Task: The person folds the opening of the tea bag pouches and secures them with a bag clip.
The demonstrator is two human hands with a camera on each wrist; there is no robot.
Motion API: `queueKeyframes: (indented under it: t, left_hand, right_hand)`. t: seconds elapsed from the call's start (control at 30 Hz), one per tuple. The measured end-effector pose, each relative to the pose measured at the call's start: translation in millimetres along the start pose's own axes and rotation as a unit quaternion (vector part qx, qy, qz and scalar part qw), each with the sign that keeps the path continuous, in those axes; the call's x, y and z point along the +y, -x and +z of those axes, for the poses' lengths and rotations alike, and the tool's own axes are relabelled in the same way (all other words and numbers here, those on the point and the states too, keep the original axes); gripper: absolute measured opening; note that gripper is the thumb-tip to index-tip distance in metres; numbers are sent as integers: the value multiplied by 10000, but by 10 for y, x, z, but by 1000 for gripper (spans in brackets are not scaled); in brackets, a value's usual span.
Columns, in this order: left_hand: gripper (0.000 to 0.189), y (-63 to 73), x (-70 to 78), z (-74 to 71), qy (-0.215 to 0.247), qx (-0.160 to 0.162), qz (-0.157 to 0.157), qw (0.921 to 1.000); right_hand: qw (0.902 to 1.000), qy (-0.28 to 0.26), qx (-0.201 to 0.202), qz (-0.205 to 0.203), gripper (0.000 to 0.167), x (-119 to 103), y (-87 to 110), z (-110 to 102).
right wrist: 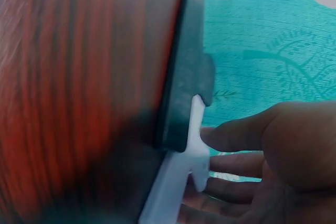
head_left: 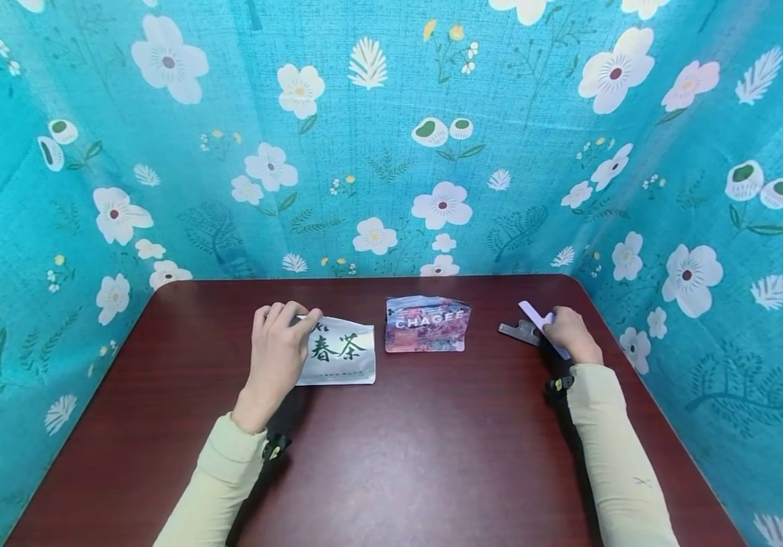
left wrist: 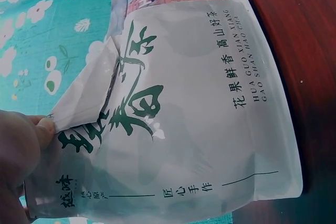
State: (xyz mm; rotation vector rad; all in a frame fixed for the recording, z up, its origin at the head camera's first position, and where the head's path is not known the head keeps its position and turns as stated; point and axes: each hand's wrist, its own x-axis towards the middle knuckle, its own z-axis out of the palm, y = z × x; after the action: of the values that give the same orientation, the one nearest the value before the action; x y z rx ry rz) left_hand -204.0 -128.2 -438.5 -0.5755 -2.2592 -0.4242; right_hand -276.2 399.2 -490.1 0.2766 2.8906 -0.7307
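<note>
My left hand [head_left: 278, 346] pinches the upper left corner of a silver tea bag [head_left: 343, 357] with green Chinese characters. In the left wrist view, a flap at the top of this tea bag [left wrist: 173, 93] is folded over near the thumb. At the table's right side, my right hand [head_left: 569, 334] grips a pale lavender bag clip [head_left: 534, 315] between thumb and fingers. A dark grey bag clip [head_left: 520, 332] lies on the table just left of it. In the right wrist view, the pale bag clip [right wrist: 197, 142] overlaps the lower end of the dark one [right wrist: 184, 77].
A pink and blue CHAGEE pouch [head_left: 426, 327] stands between the two hands, right beside the silver bag. The dark red-brown table [head_left: 419, 456] ends at the back against a blue flowered curtain [head_left: 364, 152], which also hangs along both sides.
</note>
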Motion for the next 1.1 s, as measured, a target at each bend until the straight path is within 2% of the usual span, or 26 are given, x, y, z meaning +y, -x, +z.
queueKeyframes:
  t: [0.3, 0.53, 0.7, 0.83, 1.0, 1.1]
  left_hand:
    - [31, 0, 3, -35, 137, -110, -67, 9998]
    - [29, 1, 7, -33, 123, -107, -101, 9998]
    - [31, 19, 18, -42, 87, -84, -77, 9999]
    - [28, 16, 28, -43, 130, -102, -59, 9998]
    - [27, 23, 26, -46, 108, -167, -79, 9998]
    - [27, 26, 16, -53, 80, -156, -89, 9998]
  right_hand:
    - [9992, 29, 347, -216, 32, 110, -108, 24]
    - [9990, -120, 435, -67, 23, 85, -147, -33]
    - [9983, -336, 449, -153, 34, 83, -122, -67]
    - [9954, -375, 760, -451, 44, 97, -94, -106]
    - [9896, -384, 1212, -667, 40, 14, -35, -181]
    - [9878, -430, 1304, -735, 40, -74, 25, -231]
